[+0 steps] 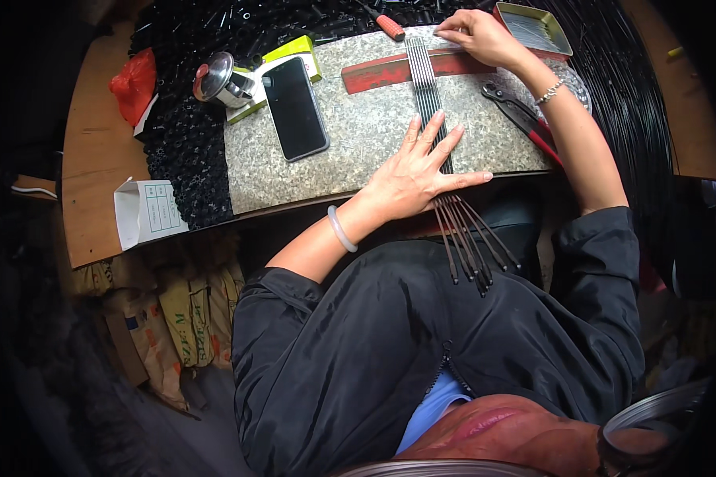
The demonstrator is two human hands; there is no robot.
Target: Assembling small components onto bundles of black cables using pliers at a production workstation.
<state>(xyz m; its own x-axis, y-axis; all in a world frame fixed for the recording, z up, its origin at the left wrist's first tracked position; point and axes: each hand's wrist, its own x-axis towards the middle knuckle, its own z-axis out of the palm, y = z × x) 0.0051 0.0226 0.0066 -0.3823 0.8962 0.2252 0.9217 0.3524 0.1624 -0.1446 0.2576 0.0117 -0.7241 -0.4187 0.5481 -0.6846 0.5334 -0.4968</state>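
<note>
A row of several thin dark rods with silvery far ends [422, 67] lies across a speckled stone slab [358, 151]. Their black-tipped near ends fan out past the slab's front edge, above my lap. My left hand [418, 176] rests flat on the rods near that edge, fingers spread. Beyond their far ends, to the right, my right hand [485, 38] is closed in a pinch; whatever sits between its fingertips is too small to name. Under the rods runs a worn red bar [374, 73]. A red-handled screwdriver [391, 27] lies just left of the right hand.
Red-handled pliers [521, 119] lie right of the rods, and a tin of thin wires [537, 32] stands behind. Leftward are a phone [296, 107], a metal pot [223, 79] and a white box [155, 211]. Black parts [187, 151] and long black rods [624, 95] flank the slab.
</note>
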